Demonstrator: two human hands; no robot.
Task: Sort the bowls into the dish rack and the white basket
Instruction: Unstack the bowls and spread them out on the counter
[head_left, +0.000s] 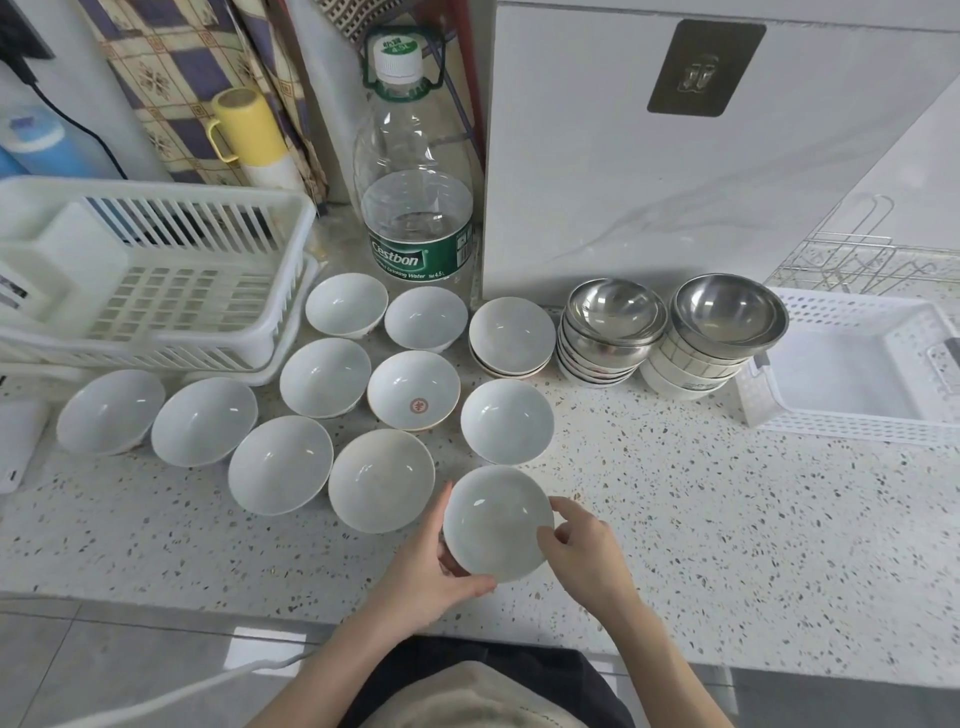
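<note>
Near the worktop's front edge, the left hand (431, 561) and right hand (582, 545) clasp one white bowl (496, 522), while the dish rack (156, 280) at left and white basket (857, 374) at right hold no bowls, so sorting has barely begun.

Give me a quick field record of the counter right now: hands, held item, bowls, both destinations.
held item: white bowl, near the counter's front edge
left hand: grip under the bowl's left rim
right hand: fingers pinch the right rim
loose white bowls: ten singles on the speckled counter, one with a red mark
stacks: short white stack; two stacks topped by steel bowls
dish rack: far left, no bowls visible
white basket: far right, no bowls visible
other: water bottle behind the bowls
</note>
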